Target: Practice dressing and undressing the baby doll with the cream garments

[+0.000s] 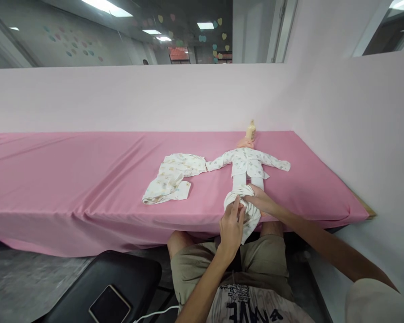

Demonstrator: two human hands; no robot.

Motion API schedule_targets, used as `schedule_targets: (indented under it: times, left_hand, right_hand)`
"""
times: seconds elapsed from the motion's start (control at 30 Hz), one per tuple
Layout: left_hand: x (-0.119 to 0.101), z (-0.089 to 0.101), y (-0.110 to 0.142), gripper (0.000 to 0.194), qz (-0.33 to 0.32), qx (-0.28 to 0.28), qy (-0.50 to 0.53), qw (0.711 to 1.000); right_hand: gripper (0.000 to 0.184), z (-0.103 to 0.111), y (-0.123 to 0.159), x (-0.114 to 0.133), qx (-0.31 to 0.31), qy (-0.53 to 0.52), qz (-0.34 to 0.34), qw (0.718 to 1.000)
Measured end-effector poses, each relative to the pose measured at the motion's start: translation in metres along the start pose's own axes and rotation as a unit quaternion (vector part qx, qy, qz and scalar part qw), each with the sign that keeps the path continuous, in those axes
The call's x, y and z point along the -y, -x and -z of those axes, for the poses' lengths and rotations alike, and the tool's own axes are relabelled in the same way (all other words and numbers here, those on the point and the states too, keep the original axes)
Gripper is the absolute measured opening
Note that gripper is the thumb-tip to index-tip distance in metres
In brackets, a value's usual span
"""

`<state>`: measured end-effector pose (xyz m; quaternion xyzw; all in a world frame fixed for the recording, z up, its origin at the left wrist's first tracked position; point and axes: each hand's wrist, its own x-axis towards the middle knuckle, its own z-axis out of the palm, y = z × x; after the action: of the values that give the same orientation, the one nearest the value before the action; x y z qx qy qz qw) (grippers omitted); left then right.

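Observation:
A baby doll lies on its back on the pink table, head towards the wall, dressed in a white printed top. Bunched white trousers are gathered around its lower legs at the table's front edge. My left hand pinches the left side of the bunched trousers. My right hand grips the same cloth from the right, fingers closed on it. The doll's feet are hidden inside the fabric.
A crumpled white printed garment lies left of the doll. A small bottle stands at the doll's head by the pink wall. A phone with a white cable rests on a black chair below left.

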<state>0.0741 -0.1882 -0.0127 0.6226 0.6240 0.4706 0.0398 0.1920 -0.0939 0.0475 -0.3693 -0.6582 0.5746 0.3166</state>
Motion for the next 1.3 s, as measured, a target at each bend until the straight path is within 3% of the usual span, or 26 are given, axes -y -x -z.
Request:
schedule_targets:
  times: [0.13,0.3,0.5,0.67,0.73,0.9,1.13,1.3]
  left_hand:
    - [0.003,-0.006,-0.001,0.047,0.023,-0.002,-0.022,0.999]
    - [0.011,-0.017,-0.001,0.048,0.005,-0.036,-0.014,0.999]
    - [0.015,-0.018,-0.008,0.050,-0.038,-0.052,0.080,0.995]
    - [0.031,-0.007,-0.014,0.037,-0.097,-0.045,0.108,0.988]
    - [0.039,-0.002,-0.014,0.038,-0.104,-0.030,0.093,0.990]
    - [0.055,0.006,-0.015,0.056,-0.141,0.102,0.084,0.981]
    - [0.058,0.001,-0.025,0.048,-0.084,0.102,0.040,0.990]
    - [0.041,0.007,-0.028,0.072,0.004,0.124,0.045,0.991]
  right_hand:
    - [0.013,0.002,-0.006,-0.006,0.012,0.093,0.050,0.994]
    - [0.005,0.008,-0.015,-0.012,-0.034,0.264,0.117,0.957]
    - [0.007,0.016,-0.031,-0.014,-0.095,0.325,0.090,0.937]
    - [0.012,0.020,-0.037,-0.019,-0.111,0.343,0.088,0.929]
    - [0.015,0.022,-0.037,-0.022,-0.115,0.349,0.094,0.925]
    - [0.018,0.026,-0.039,-0.027,-0.126,0.365,0.094,0.918]
    - [0.021,0.025,-0.039,-0.025,-0.130,0.365,0.084,0.918]
    - [0.018,0.024,-0.038,-0.023,-0.126,0.356,0.088,0.922]
